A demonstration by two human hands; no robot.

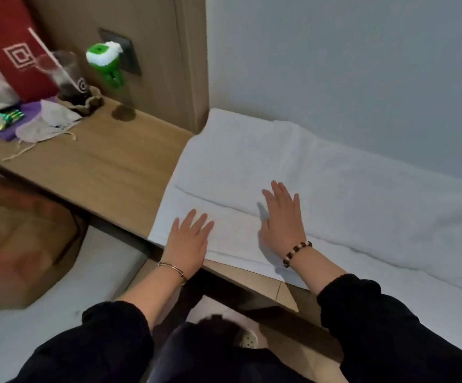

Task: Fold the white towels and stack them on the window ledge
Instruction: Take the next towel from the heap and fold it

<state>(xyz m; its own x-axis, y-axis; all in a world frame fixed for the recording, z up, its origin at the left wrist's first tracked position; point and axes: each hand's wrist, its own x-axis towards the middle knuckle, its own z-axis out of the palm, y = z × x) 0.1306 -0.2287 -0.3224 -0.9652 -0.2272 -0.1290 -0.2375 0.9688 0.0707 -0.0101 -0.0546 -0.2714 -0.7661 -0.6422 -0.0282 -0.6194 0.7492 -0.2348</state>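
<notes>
"Towel (252,161) position first: where did it lie?"

"Spread along the wooden ledge (100,172) against the wall, with its near part doubled over. The rest trailed off to the right."

"And the hands?"

"Both lay open, fingers straight and spread. The left hand (189,239) pressed the near left corner; the right hand (283,219) rested flat by the crease. Neither gripped anything."

"How was the smoothing best done?"

"As I judged it, by sweeping outward from the crease with flat palms, keeping the edges square to the ledge's front, and pressing out the ridge before any further fold. The near edge sat close to the ledge's front, so a hard push toward the body could have dragged it off."

"Was any writing visible?"

"None I could read. The red bag (6,45) bore a white pattern of nested squares, and the cup (69,76) a round mark, too blurred to name. The green plug-in (105,60) and the batteries (6,120) showed no legible label."
</notes>
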